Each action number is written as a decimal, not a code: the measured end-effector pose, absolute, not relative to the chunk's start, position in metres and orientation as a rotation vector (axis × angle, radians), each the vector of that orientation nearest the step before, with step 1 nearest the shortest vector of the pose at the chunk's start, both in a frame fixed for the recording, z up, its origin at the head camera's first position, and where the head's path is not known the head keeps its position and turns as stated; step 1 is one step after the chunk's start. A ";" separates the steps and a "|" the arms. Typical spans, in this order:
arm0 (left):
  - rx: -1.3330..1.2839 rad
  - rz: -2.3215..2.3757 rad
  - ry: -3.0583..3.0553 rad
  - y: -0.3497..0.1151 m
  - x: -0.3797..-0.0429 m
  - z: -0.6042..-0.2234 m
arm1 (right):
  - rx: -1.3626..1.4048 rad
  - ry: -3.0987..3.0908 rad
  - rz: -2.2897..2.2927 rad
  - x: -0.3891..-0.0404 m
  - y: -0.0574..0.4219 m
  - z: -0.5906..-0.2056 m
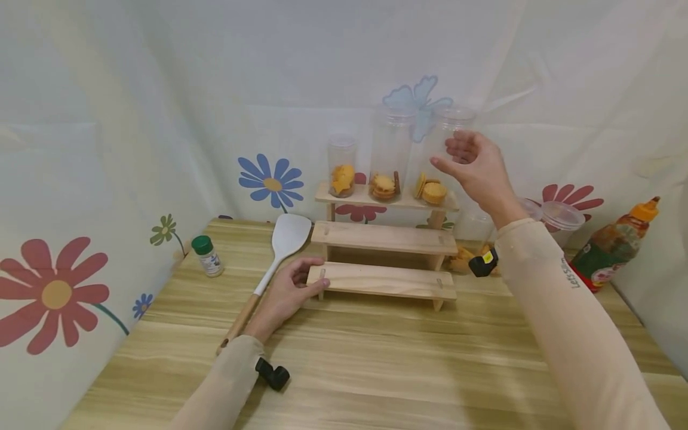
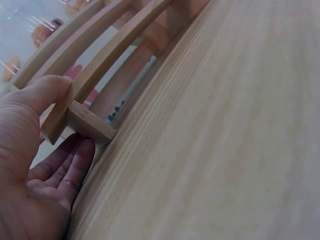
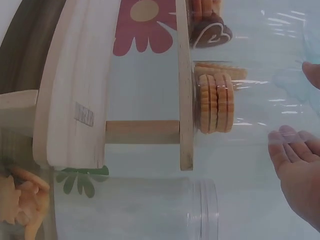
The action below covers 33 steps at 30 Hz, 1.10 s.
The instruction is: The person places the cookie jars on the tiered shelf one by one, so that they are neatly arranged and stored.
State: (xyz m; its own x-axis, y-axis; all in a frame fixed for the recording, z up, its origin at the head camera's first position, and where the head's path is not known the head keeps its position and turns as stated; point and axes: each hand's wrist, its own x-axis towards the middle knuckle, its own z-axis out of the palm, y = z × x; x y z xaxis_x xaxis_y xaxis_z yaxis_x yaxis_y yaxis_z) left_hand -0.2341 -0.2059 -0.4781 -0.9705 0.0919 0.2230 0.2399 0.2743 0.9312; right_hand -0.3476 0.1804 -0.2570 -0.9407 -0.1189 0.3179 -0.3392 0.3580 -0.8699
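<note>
In the head view, a three-tier wooden display shelf [image 1: 384, 236] stands on the table. My left hand [image 1: 287, 292] grips the left end of its lowest tier, the thumb on top and the fingers bent underneath. On the top tier stand three clear jars: a short jar [image 1: 342, 164] with yellow biscuits, a tall jar [image 1: 389, 152] with several biscuits, and another tall jar [image 3: 215, 102] with sandwich biscuits at the right end. Beside that last jar, my right hand [image 1: 478, 167] is raised with fingers spread loosely; whether the fingertips touch it I cannot tell.
A white spatula [image 1: 290, 234] with a wooden handle and a green-capped shaker [image 1: 207, 257] lie and stand on the left. To the right are clear containers [image 1: 561, 216], one with orange-brown snacks [image 1: 462, 260], and a sauce bottle [image 1: 615, 245]. A flowered curtain hangs behind.
</note>
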 end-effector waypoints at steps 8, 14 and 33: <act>-0.331 -1.803 -2.401 -0.205 -0.235 -0.475 | 0.401 -2.464 1.587 -0.351 0.185 -0.256; -0.321 -1.808 -2.404 -0.206 -0.234 -0.475 | 0.375 -2.520 1.521 -0.349 0.184 -0.256; -0.324 -1.813 -2.403 -0.206 -0.235 -0.476 | 0.362 -2.317 1.432 -0.295 0.216 -0.268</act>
